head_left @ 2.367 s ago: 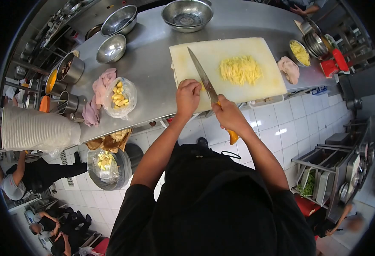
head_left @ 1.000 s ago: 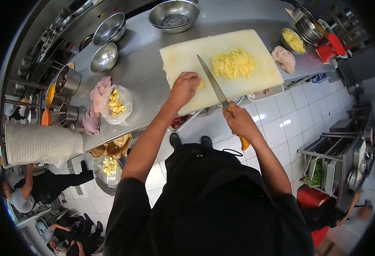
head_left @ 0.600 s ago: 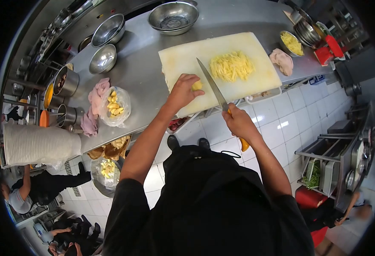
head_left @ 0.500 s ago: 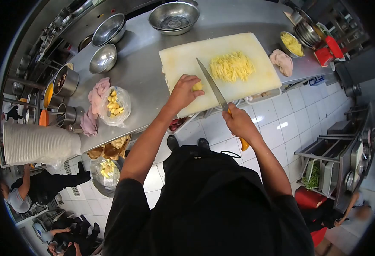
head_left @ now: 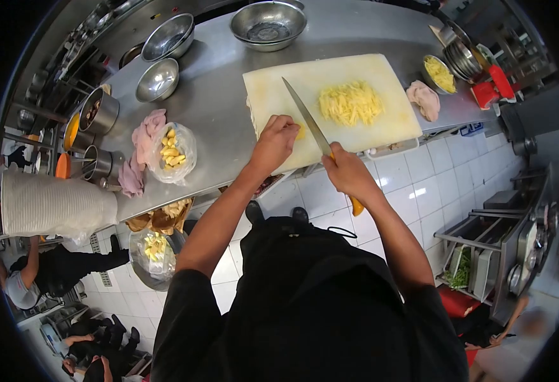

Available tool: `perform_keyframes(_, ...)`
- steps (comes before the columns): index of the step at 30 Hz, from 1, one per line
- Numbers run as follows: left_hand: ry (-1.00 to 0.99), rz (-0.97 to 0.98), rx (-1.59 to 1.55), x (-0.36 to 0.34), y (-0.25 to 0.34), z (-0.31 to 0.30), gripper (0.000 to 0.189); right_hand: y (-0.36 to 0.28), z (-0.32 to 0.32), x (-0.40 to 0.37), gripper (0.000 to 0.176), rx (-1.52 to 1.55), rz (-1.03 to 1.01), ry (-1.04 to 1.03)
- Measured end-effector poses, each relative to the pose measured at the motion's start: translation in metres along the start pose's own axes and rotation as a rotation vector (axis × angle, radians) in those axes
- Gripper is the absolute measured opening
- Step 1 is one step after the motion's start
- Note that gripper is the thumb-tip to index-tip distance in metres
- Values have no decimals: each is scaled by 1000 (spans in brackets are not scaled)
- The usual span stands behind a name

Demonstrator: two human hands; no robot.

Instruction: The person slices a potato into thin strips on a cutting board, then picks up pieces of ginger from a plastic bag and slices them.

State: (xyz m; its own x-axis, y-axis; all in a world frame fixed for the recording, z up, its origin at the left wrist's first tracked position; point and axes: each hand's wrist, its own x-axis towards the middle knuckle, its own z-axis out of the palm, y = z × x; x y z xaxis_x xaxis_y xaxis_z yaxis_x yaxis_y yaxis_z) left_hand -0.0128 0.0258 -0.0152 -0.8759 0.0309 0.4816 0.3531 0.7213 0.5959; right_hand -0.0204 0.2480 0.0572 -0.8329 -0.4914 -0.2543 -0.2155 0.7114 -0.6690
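Note:
My right hand [head_left: 348, 170] grips the orange handle of a long kitchen knife [head_left: 309, 120], its blade slanting across a thick white cutting board [head_left: 270, 89]. On the blade's left, the curled fingers of my left hand [head_left: 275, 145] press on a small yellow piece that looks like peeled ginger [head_left: 301, 132]. My hand hides most of it. A heap of thin yellow shreds [head_left: 350, 103] lies on the board to the right of the blade.
A plastic bag [head_left: 186, 167] of yellow chunks and pink cloths [head_left: 146, 137] lie to the left. Metal bowls [head_left: 158, 80] stand behind; a bowl of shreds [head_left: 440, 74] and a red object [head_left: 492, 89] are right. Stacked containers [head_left: 56, 202] stand at left. Other people are nearby.
The knife has shifted left across the board, closer to my left hand. My left fingers have curled in more over the yellow piece. The whole view has moved slightly.

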Motion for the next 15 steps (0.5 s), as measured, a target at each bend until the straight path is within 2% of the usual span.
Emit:
perform_keyframes(6, -21, 92, 144, -1, -5, 5, 20, -17, 3, 43, 28, -38, 0, -5)
perform_keyframes(12, -10, 89, 96, -5, -5, 4, 28, -21, 11, 62, 28, -59, 21, -37)
perform_keyframes(15, -27, 60, 80, -5, -6, 5, 26, -24, 11, 63, 29, -74, 41, -65)
